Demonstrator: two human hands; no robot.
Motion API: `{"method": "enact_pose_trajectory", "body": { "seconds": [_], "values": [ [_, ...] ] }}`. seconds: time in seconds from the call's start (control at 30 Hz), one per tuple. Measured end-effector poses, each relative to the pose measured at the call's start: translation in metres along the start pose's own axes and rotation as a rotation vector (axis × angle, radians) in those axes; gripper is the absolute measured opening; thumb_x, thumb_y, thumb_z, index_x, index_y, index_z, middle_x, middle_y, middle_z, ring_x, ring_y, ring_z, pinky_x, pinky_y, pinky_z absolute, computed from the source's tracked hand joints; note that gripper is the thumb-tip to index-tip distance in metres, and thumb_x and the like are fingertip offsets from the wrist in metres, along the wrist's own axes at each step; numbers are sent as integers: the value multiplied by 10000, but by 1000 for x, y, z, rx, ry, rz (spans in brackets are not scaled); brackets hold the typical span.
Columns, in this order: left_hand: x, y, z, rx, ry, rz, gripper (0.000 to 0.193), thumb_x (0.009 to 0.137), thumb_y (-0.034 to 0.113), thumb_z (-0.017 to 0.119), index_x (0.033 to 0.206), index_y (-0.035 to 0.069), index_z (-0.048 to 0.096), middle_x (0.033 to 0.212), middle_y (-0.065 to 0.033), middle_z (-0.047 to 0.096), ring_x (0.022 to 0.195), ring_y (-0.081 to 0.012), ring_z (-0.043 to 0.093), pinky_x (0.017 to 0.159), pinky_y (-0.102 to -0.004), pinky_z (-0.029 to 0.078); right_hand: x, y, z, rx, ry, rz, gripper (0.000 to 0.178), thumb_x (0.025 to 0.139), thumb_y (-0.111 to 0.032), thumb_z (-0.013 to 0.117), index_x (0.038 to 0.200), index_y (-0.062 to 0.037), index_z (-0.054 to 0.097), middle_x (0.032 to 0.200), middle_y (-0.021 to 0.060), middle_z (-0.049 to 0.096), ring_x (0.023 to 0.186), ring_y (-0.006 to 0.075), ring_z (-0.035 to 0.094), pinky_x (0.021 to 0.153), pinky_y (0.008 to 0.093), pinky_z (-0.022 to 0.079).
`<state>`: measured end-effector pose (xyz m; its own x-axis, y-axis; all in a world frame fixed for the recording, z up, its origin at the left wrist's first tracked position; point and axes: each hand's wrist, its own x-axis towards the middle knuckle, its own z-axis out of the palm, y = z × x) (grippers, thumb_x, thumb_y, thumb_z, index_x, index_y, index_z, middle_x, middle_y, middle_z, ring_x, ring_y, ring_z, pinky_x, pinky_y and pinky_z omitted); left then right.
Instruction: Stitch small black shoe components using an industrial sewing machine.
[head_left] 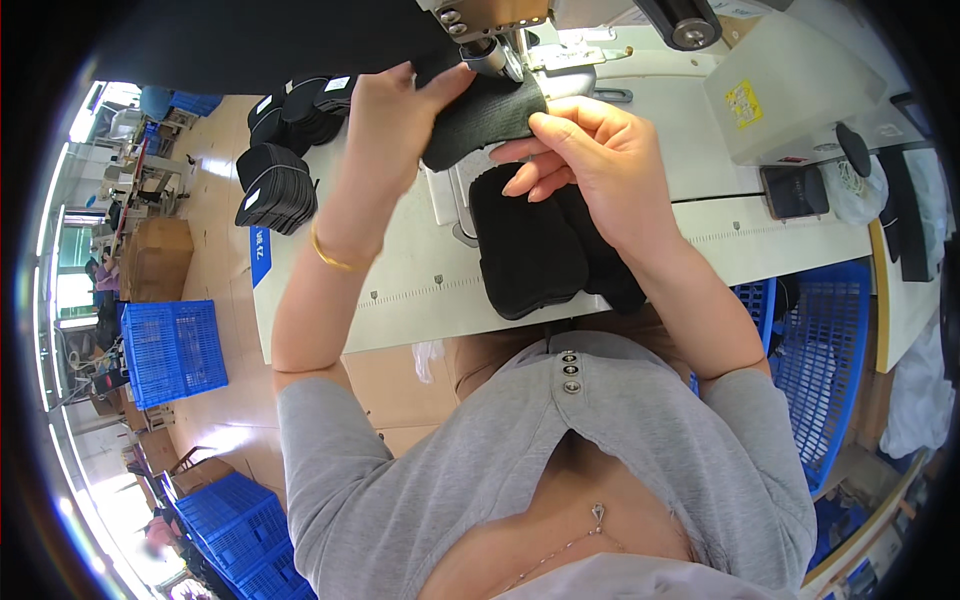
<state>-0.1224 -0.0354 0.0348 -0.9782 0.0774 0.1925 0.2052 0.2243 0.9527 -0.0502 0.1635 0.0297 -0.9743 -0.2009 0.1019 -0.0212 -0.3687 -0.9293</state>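
Note:
A black ribbed fabric piece lies under the presser foot of a sewing machine. My left hand grips its left side near the foot, and some of those fingertips are hidden. At the piece's right edge, my right hand pinches it between thumb and forefinger, with the other fingers loosely curled below. Closer to me, black padded pieces with rounded corners overlap at the table's front edge, under my right hand.
Bundled stacks of black pieces with white labels sit on the white table at left. A phone lies at right beside a clear plastic bag. Blue crates stand on the floor at left; another blue crate is at right.

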Motion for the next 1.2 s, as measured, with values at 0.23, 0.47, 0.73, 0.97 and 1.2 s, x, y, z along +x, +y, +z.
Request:
{"method": "enact_pose_trajectory", "body": {
  "seconds": [0.23,0.47,0.73,0.97,1.2],
  "values": [
    [-50,23,23,675,21,1117,401,638,-71,652,1034,-14,670,1080,-146,628,974,-321,618,831,-394,526,-11,14,-2,-89,43,-125,203,959,-93,561,1082,56,625,917,88,721,805,118,691,731,234,557],
    [-38,12,24,731,81,1213,325,669,-34,686,991,-7,719,979,-103,689,859,-259,681,708,-318,580,-26,23,15,227,-111,-98,443,936,34,495,1373,66,431,1340,134,524,1274,191,491,1088,318,382],
    [-35,11,23,770,72,1244,295,658,-26,679,947,-7,731,975,-97,703,860,-243,688,709,-307,583,-30,26,23,259,-109,-129,495,920,64,450,1410,61,379,1375,147,491,1316,202,455,1102,323,363],
    [-33,12,20,737,91,1276,270,644,-19,681,910,-8,725,933,-91,715,854,-229,697,674,-298,580,-27,29,32,324,-99,-149,489,909,84,431,1393,67,367,1368,137,485,1325,198,431,1073,314,377],
    [-38,14,20,815,91,1285,263,652,31,669,907,8,728,950,-85,715,869,-212,697,658,-287,574,-29,25,35,382,-61,-79,445,893,86,445,1336,63,408,1309,114,504,1240,147,458,976,268,409]
  ]
}}
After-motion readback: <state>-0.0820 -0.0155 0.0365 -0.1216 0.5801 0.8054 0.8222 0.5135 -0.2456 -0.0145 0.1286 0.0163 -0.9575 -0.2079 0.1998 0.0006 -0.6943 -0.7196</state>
